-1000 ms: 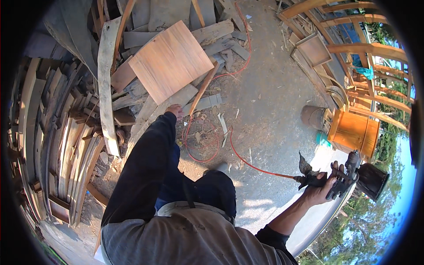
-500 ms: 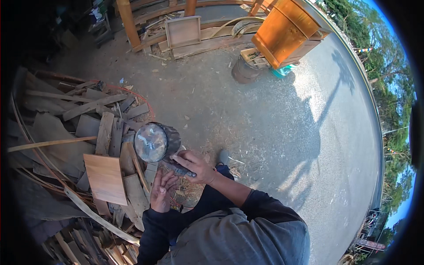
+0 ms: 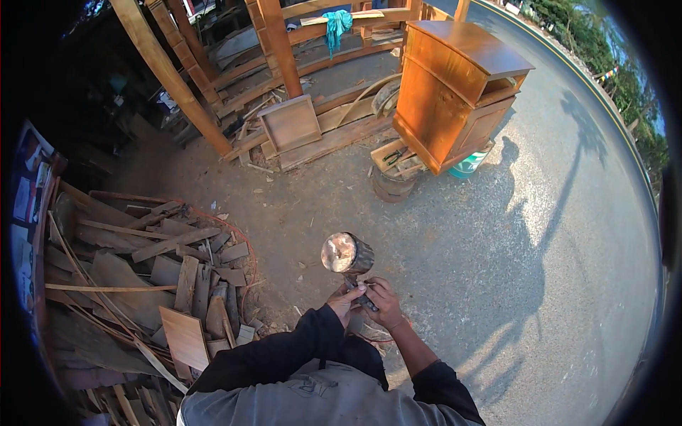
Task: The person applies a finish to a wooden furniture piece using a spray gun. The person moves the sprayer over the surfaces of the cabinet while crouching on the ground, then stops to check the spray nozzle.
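A spray gun with a round, paint-stained cup [image 3: 348,253] is in front of me, above the ground. The cup's pale, blotchy round face points up and to the left. Its dark handle [image 3: 365,301] slants down between my hands. My left hand [image 3: 342,304] is closed around the near left side of the handle, thumb on top. My right hand [image 3: 384,304] grips from the right, its bent fingers pinched near the joint below the cup. The fingertips partly hide each other and the gun's small parts.
A heap of scrap boards [image 3: 170,263] lies at left, with an orange hose [image 3: 245,238] along its edge. Ahead, a varnished wooden cabinet [image 3: 455,92] stands raised on a bucket [image 3: 469,165] and a drum [image 3: 393,187]. A shallow wooden tray [image 3: 291,124] leans by upright posts.
The view has swung left and up. My left hand, spread below the gun before, now closes on its handle. The gun sits farther from the scrap heap.
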Demonstrator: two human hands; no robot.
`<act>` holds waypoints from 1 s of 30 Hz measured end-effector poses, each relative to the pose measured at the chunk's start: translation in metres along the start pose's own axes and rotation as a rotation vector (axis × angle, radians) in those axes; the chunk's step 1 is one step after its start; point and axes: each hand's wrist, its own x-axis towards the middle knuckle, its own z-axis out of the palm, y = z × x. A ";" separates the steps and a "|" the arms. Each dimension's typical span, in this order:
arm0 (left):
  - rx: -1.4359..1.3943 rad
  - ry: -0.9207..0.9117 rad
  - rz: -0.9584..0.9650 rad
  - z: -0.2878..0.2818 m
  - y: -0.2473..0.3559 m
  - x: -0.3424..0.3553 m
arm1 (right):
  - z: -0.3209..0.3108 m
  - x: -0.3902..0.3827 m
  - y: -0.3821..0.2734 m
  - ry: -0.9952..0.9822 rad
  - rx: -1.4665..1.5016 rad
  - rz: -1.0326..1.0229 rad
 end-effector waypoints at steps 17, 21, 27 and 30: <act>0.174 -0.035 -0.162 0.125 -0.108 0.347 | -0.067 -0.053 0.329 -0.136 -0.222 0.834; 0.228 0.036 -0.241 0.072 -0.141 0.419 | -0.051 -0.110 0.471 -0.209 -0.186 0.956; 0.092 0.312 -0.399 0.015 -0.220 0.477 | 0.015 -0.151 0.669 -0.399 -0.167 1.078; 0.061 0.455 -0.507 0.010 -0.263 0.502 | 0.056 -0.167 0.761 -0.492 -0.181 0.986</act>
